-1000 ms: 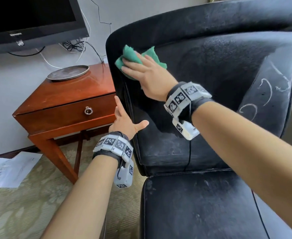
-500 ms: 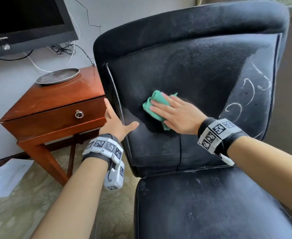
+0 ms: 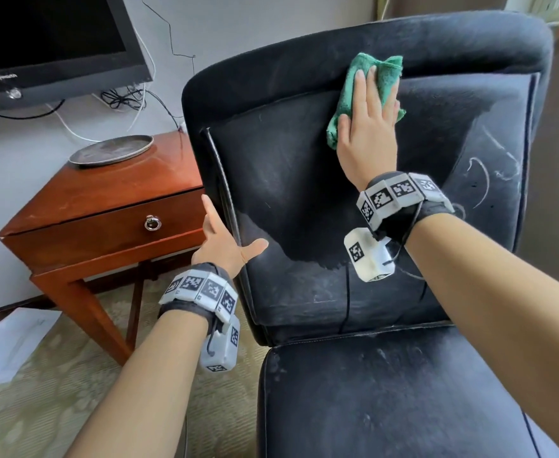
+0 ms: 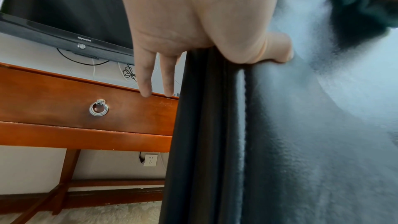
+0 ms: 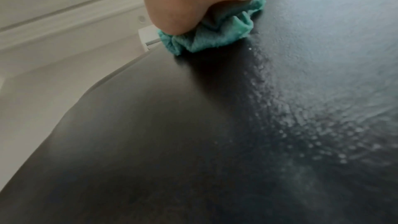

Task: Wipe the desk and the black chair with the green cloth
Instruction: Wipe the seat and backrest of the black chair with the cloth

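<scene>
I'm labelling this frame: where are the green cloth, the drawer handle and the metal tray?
green cloth (image 3: 387,66), head view, its upper edge above the fingers.
drawer handle (image 3: 153,223), head view, the ring.
metal tray (image 3: 111,150), head view, its middle.

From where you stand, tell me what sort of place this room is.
Probably a hotel room or a bedroom, though I cannot be sure. A dusty black upholstered chair stands beside a small red-brown wooden desk with one drawer, a black flat-screen television sits by the wall, and patterned beige carpet covers the floor.
</scene>
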